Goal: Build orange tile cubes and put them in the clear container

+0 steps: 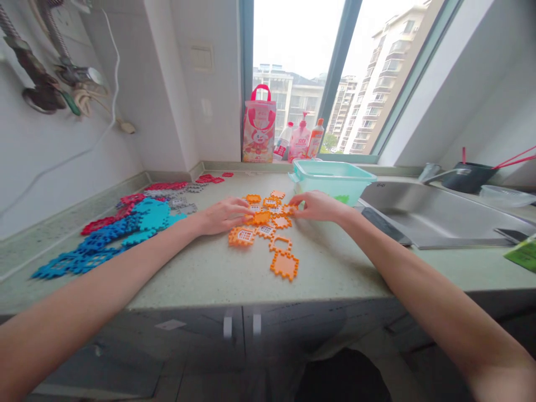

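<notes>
**First:** What's nearest us, at the bottom of the frame?

**Second:** The edge of the counter [234,279], with both forearms reaching over it. Just past that, at centre, lie the orange tiles [285,265], a loose cluster of toothed squares flat on the stone.

**First:** And the hands?

**Second:** The left hand [221,215] rests at the cluster's left edge, open, with its fingers stretched out onto the pieces. The right hand [320,205] is at the cluster's upper right, fingers bent, tips touching an orange piece. Whether it pinches the piece or only touches it, I cannot tell.

**First:** Anything off to the left?

**Second:** Blue tiles [104,237] are heaped at centre left, apart from the orange ones. Red tiles [129,200] and a few grey tiles [184,204] lie behind them.

**First:** Farther back?

**Second:** A pale green tub [335,178] sits just behind the right hand, with a steel sink [435,218] to its right. On the sill at upper centre stands a pink-handled bag [259,131] beside three bottles [299,142].
</notes>
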A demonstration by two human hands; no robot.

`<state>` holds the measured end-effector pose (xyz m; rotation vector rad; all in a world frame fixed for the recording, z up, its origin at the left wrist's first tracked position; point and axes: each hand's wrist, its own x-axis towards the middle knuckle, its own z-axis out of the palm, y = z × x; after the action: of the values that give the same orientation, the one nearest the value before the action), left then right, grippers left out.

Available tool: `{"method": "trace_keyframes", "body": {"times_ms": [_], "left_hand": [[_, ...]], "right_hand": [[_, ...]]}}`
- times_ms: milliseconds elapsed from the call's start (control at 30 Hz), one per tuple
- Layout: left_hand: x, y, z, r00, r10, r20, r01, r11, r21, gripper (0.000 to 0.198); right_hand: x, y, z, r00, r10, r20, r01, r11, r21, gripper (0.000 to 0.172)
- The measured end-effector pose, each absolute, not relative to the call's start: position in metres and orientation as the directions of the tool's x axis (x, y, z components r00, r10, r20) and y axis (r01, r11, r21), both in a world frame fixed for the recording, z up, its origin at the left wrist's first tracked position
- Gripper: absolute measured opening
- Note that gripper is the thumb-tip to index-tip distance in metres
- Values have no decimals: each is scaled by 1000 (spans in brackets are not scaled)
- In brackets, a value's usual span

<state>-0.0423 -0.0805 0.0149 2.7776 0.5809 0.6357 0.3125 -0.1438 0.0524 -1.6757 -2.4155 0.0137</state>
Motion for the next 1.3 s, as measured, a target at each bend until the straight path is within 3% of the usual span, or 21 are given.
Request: {"method": "trace_keyframes", "body": {"times_ms": [267, 500, 667, 867, 1100, 1300], "left_hand": [[-52, -83, 24, 825, 443, 352, 367, -893, 261, 34], [-57, -84, 28, 810, 464, 358, 385, -882, 271, 31], [-56, -85, 28, 804, 471, 362, 390, -878, 277, 39], [-55, -88, 28, 796, 480, 370, 379, -870, 315, 38], [-56, -87, 28, 806, 485, 339, 384, -865, 324, 34], [-55, -90, 31, 794, 519, 316, 413, -843, 345, 36]], "right_hand": [[315, -147, 61, -292, 888, 356, 930, 351, -112, 38], [302, -150, 60, -256, 786, 563, 828, 479, -293, 31], [298, -153, 60, -275, 725, 631, 713, 594, -372, 34], [313, -155, 69, -403, 675, 618, 689, 668, -281, 40], [332, -165, 90, -411, 722, 557, 788, 589, -181, 56], [318, -163, 80, -446, 798, 404, 754, 579, -311, 55]]}}
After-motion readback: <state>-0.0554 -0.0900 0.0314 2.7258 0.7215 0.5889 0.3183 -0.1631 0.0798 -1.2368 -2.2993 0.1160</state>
